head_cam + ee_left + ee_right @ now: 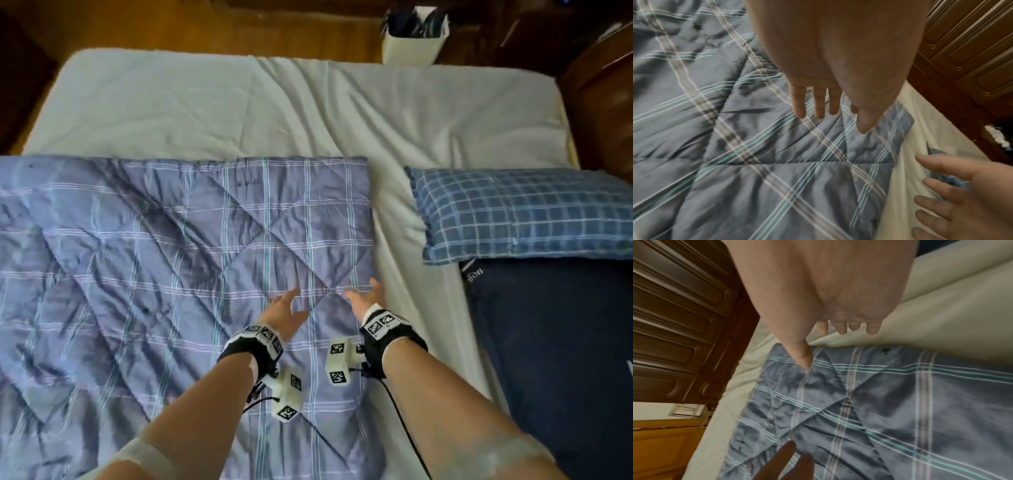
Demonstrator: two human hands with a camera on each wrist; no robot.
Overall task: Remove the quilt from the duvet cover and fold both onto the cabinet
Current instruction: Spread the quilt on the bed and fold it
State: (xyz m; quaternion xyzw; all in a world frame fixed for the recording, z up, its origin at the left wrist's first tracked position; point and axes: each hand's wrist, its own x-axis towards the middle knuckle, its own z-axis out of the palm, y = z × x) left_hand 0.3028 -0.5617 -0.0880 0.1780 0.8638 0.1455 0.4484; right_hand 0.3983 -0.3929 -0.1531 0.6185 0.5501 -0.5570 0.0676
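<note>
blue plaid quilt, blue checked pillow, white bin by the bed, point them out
blue plaid quilt [171, 257], head view, its middle
blue checked pillow [524, 212], head view, its top face
white bin [412, 48], head view, its front wall

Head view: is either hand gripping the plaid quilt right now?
No: the left hand and right hand both reach over the plaid quilt with straight, spread fingers, holding nothing.
</note>
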